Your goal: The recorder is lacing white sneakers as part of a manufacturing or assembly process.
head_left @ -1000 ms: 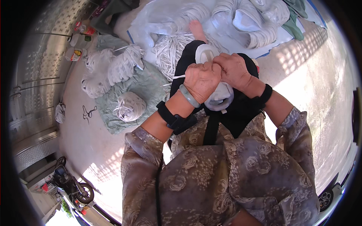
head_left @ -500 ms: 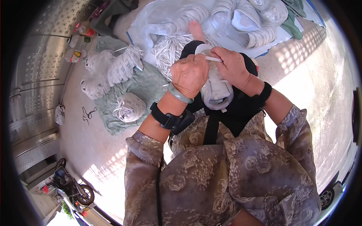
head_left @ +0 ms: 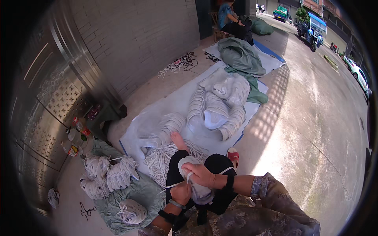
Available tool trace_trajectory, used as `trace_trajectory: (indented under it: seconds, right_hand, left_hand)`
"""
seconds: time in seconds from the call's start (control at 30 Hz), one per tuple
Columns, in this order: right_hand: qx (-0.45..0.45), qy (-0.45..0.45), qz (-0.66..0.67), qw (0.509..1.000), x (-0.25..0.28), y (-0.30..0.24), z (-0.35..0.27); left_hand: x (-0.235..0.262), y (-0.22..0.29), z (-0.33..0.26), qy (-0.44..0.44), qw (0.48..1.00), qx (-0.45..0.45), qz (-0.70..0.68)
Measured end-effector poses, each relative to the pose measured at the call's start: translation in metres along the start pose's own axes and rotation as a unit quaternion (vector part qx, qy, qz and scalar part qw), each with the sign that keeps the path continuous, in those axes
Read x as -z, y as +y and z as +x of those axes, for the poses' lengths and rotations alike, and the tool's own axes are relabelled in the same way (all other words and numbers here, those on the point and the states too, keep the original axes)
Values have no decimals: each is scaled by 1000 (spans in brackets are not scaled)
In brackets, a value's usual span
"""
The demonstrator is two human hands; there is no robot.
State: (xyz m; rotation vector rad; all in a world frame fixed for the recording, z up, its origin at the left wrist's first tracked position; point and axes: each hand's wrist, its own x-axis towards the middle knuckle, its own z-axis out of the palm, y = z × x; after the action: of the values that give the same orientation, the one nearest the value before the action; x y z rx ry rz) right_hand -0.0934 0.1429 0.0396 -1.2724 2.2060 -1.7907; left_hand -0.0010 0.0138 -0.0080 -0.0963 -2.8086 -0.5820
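Head view: both hands winding white cord into ball (head_left: 197,185) on lap. Right hand (head_left: 202,175) lying on top, fingers curled, pinching cord. Left hand (head_left: 181,192) cupping ball from below, fingers closed. Better keeping cord tight, turning ball slowly, laying loops side by side.

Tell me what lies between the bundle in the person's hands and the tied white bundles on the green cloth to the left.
In the head view, a loose heap of white cord lies between the held bundle and the tied bundles, spilling from the pale sheet onto the green cloth.
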Motion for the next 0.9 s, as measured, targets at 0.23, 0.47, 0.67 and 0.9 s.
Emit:
trace_trajectory:
  seconds: [0.23, 0.47, 0.67, 0.9]
  right_hand:
    - [35, 26, -5, 999, 3, -26, 31]
    - [106, 6, -36, 994, -9, -43, 24]
    - [65, 16, -43, 997, 7, -50, 17]
    - [12, -10, -95, 995, 16, -42, 17]
  left_hand:
    - [87, 19, 54, 115, 992, -11, 47]
    - [21, 15, 21, 102, 990, -86, -39]
    - [-12, -11, 1, 5, 998, -2, -69]
    - [84, -40, 16, 124, 982, 55, 129]
